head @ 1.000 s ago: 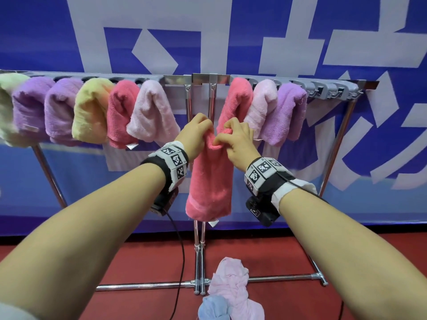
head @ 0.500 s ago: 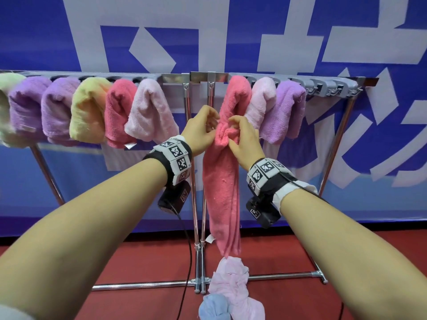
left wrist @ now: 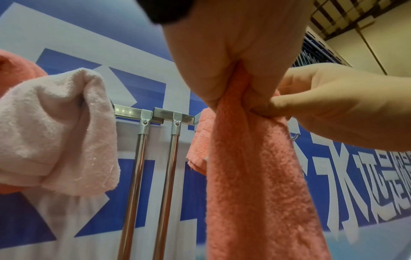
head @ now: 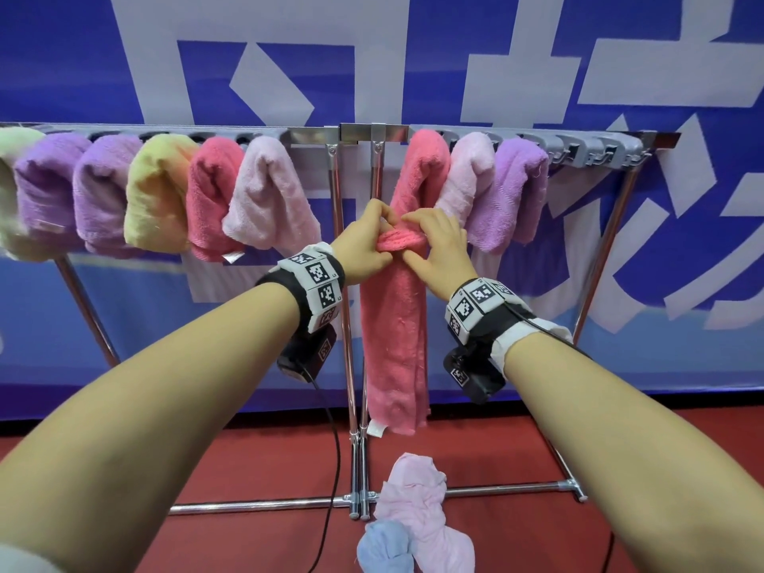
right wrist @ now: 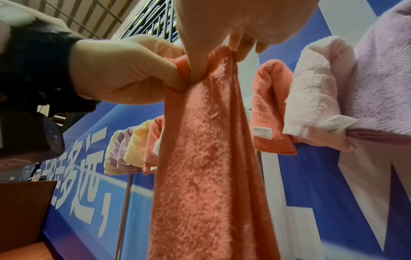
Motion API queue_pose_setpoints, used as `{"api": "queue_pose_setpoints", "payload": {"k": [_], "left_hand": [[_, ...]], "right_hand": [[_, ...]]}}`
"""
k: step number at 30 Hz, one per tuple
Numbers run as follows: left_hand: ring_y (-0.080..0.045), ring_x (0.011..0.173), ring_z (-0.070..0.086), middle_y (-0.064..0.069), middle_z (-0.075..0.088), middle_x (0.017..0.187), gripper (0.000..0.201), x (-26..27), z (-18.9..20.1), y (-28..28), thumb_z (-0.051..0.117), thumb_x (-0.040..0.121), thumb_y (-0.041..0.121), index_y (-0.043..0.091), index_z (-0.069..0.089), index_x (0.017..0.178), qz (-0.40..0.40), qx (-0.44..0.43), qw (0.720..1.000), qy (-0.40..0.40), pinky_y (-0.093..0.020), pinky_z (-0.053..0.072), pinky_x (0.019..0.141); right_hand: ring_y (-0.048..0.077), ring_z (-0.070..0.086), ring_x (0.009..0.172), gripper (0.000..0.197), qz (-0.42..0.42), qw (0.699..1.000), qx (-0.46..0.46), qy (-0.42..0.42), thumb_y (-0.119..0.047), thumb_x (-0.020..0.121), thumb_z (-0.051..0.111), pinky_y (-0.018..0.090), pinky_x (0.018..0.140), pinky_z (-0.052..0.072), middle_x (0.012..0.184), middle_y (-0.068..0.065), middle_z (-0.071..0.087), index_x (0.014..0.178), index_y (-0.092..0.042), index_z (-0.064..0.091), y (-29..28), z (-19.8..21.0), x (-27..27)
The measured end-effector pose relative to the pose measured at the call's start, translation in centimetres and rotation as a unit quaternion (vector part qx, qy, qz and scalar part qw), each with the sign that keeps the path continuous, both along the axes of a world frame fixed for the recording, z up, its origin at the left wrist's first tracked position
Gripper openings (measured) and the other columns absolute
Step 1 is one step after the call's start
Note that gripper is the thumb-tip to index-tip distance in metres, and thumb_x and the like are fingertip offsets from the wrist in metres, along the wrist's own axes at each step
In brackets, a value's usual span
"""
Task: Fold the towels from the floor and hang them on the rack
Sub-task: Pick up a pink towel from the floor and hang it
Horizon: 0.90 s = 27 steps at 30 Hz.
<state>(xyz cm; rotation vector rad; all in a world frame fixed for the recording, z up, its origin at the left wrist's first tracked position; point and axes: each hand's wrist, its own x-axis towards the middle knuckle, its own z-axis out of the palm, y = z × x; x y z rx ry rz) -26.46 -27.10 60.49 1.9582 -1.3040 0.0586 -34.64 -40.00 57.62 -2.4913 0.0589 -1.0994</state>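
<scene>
Across the upper frame: rack (head: 314,136) holds nine hung towels, coral towel (head: 395,324) draped at centre.
Left hand (head: 364,246) and right hand (head: 438,246) both pinch its bunched fold; pink towel (head: 413,502) and blue towel (head: 384,550) left on floor, bottom centre.

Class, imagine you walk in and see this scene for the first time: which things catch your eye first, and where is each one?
First, the coral towel hanging long at the middle of the rack, pinched by the left hand and right hand. Next, the row of folded pastel towels draped along the rack's left half. Last, the pink towel and blue towel crumpled on the red floor below.
</scene>
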Motion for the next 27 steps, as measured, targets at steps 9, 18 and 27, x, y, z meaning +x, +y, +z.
{"api": "queue_pose_setpoints", "payload": {"k": [9,18,27], "left_hand": [[-0.017,0.084,0.043,-0.005,0.039,0.097,0.044,-0.1,-0.2,0.4,0.054,0.073,-0.011,0.012,0.028,0.101,0.030,-0.079,0.996,-0.014,-0.007,0.036,0.063],[-0.019,0.087,0.059,-0.004,0.060,0.098,0.037,-0.5,-2.8,1.3,0.065,0.076,0.008,0.009,0.047,0.108,0.136,-0.138,0.973,0.128,-0.028,0.049,0.079],[-0.021,0.078,0.050,-0.004,0.057,0.084,0.007,-1.4,-1.8,-0.8,0.055,0.086,0.015,0.015,0.048,0.087,0.174,-0.066,0.982,0.035,-0.025,0.033,0.066]], "right_hand": [[0.024,0.045,0.098,0.024,-0.017,0.999,0.040,-0.010,-0.025,0.070,0.058,0.025,0.070,0.015,0.096,0.003,0.057,0.090,-0.012,0.064,0.0,0.2,-0.2],[0.015,0.055,0.077,0.012,0.040,0.983,0.153,-0.092,-0.005,0.077,0.061,0.048,0.089,0.044,0.077,-0.005,0.060,0.088,-0.007,0.063,1.5,2.4,0.3],[0.021,0.052,0.106,0.029,-0.127,0.978,0.129,-0.105,-0.007,0.079,0.054,0.029,0.092,0.026,0.108,-0.001,0.062,0.106,-0.018,0.060,-0.3,3.4,-0.4]]}}
